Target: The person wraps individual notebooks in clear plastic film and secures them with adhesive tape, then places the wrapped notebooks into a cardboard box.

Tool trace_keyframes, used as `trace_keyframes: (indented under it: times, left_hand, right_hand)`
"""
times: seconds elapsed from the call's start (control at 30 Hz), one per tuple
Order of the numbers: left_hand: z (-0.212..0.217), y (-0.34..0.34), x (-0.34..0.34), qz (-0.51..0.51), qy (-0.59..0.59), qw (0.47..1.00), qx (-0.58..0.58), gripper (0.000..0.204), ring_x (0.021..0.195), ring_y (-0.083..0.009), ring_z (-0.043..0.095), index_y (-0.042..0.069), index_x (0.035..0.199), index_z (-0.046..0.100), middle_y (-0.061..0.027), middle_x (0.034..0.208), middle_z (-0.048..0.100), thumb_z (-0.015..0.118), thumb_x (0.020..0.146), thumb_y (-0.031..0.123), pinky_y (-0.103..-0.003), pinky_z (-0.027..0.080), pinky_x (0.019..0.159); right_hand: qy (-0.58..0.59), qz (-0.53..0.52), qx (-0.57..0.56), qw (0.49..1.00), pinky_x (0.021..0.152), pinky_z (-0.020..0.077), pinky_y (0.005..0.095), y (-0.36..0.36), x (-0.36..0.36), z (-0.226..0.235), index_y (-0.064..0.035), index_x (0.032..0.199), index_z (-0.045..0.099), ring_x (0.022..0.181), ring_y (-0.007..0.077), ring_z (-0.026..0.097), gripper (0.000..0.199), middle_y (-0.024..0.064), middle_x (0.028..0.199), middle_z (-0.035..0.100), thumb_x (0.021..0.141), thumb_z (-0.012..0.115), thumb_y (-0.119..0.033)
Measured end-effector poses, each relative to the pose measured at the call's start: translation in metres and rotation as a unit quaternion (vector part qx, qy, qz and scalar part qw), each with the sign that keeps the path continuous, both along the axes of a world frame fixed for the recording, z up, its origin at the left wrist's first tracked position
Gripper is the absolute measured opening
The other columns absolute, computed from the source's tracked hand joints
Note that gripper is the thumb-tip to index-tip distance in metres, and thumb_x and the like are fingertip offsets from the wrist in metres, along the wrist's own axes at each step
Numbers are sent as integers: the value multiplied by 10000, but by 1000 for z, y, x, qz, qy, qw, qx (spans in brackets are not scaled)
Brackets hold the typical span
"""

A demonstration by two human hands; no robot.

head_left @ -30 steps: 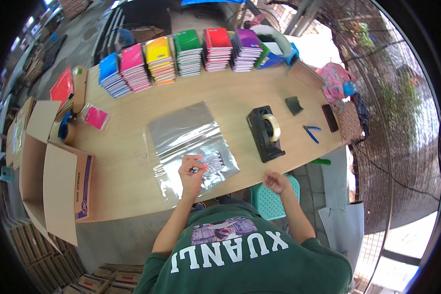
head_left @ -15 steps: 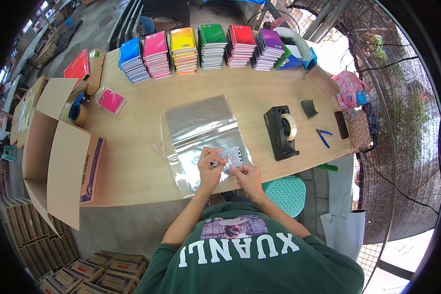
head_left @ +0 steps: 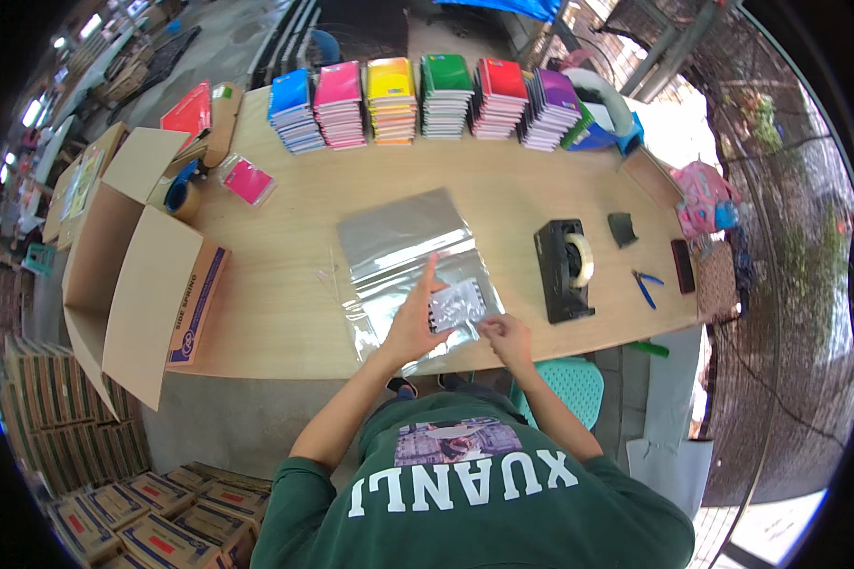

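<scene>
My left hand (head_left: 417,317) holds a small pale pad in a clear plastic wrapper (head_left: 458,305), its thumb and fingers along the pad's left side. Dark marks like binding loops run down that side of the pad. At the lower right corner, my right hand (head_left: 509,339) has its fingers pinched together on what looks like the wrapper's edge. Beneath both hands lie large clear plastic bags (head_left: 400,228), overlapping and shiny, near the front edge of the table (head_left: 275,313).
Stacks of coloured notebooks (head_left: 446,104) line the back. A black tape dispenser (head_left: 562,275), blue-handled pliers (head_left: 647,287) and a phone (head_left: 682,266) lie to the right. An open carton (head_left: 152,303), a tape gun (head_left: 182,194) and a pink packet (head_left: 249,180) are leftward. A green stool (head_left: 571,389) stands below.
My left hand has shifted to the pad's left side with its index finger extended. The pad is turned flatter and faces up, and my right hand has moved to its lower right corner.
</scene>
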State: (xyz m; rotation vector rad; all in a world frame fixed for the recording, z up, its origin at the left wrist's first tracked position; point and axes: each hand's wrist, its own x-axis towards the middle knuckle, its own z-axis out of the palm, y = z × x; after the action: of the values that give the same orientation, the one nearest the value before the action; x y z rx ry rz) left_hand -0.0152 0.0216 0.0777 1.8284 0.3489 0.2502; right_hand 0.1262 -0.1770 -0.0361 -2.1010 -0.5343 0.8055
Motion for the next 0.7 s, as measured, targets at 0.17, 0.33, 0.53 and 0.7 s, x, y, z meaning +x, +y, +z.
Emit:
trace_keyframes:
  times: [0.17, 0.33, 0.53, 0.7]
  left_hand:
    - [21, -45, -12, -166, -115, 914, 352, 855, 1364, -296, 436, 225, 1502, 385, -63, 1441, 493, 730, 739, 52, -561, 307, 1137]
    - [53, -38, -68, -32, -39, 918, 393, 849, 1409, -357, 365, 237, 1492, 391, -86, 1544, 371, 720, 733, 48, -637, 249, 1136]
    - [86, 43, -195, 399, -85, 828, 384, 897, 1392, -437, 336, 67, 1523, 275, -254, 1520, 321, 745, 761, 99, -545, 267, 1138]
    - [113, 102, -325, 641, -80, 621, 444, 1017, 1419, -456, 262, 79, 1543, 232, -313, 1519, 256, 827, 732, 226, -557, 264, 1127]
  right_hand:
    - [600, -71, 226, 765, 860, 575, 457, 3, 4, 69, -73, 1361, 505, 1024, 265, 667, 742, 150, 1202, 645, 923, 482, -673]
    - [589, -12, 319, 743, 909, 560, 474, 48, -7, 29, -63, 1463, 381, 1088, 283, 649, 773, 159, 1325, 572, 962, 413, -651]
    - [524, 3, 411, 746, 791, 576, 504, 168, -24, 108, -29, 1361, 471, 959, 329, 666, 824, 170, 1198, 619, 930, 366, -724]
    - [268, 306, 489, 771, 1069, 429, 432, 307, -124, 273, -12, 1472, 368, 1250, 306, 544, 658, 167, 1412, 512, 1018, 415, -485]
